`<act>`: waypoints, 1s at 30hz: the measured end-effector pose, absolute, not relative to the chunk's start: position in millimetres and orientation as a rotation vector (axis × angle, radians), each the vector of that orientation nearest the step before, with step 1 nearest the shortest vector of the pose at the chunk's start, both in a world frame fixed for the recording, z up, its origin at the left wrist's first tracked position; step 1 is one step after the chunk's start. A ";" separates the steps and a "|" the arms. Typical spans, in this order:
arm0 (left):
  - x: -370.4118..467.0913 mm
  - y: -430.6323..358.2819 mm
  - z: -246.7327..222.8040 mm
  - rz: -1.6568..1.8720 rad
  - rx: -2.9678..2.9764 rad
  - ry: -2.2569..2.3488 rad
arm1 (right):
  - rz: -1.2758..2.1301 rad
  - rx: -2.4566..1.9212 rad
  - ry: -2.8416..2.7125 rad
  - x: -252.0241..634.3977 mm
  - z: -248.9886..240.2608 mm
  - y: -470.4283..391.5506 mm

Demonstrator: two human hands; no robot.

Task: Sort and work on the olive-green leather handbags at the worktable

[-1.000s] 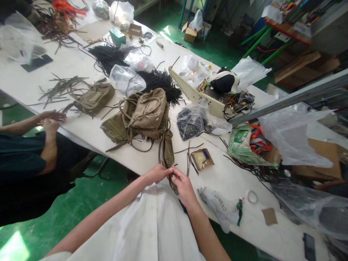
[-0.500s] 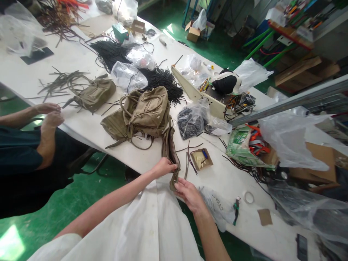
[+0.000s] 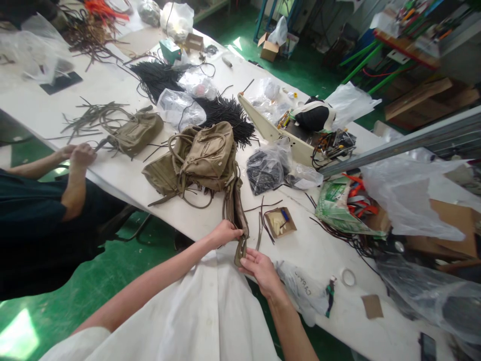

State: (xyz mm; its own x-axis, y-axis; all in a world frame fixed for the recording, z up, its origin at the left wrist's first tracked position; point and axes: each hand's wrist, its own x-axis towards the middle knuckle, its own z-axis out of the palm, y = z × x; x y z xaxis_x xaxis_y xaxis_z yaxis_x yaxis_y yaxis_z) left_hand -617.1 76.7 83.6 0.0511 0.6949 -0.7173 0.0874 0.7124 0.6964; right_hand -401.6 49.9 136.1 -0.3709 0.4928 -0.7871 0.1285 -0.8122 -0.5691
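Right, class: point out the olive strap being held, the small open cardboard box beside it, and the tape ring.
olive strap (image 3: 236,208), head view, its middle stretch above the hands.
small open cardboard box (image 3: 279,222), head view, its inside.
tape ring (image 3: 349,277), head view, its rim.

The strap (image 3: 236,210) looks like soft, matt olive leather, and so do the bags (image 3: 205,155) piled on the table (image 3: 124,175). The table top is smooth, white and a bit shiny. The clear bags (image 3: 406,200) are thin, crinkly, glossy plastic. The little box (image 3: 280,221) is brown, dull cardboard. The black cords (image 3: 225,113) look thin and matt. The white cloth (image 3: 214,306) on the person's lap looks soft and plain.
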 end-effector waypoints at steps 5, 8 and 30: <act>-618.0 74.0 82.4 0.531 0.685 1.466 | 2.268 -1.594 -0.860 -402.0 133.6 48.0; -617.2 73.4 82.8 0.530 0.687 1.468 | 2.258 -1.585 -0.879 -400.8 132.3 47.9; -609.8 56.4 87.3 0.514 1.014 1.437 | 1.625 -1.545 -1.499 -447.5 96.6 260.5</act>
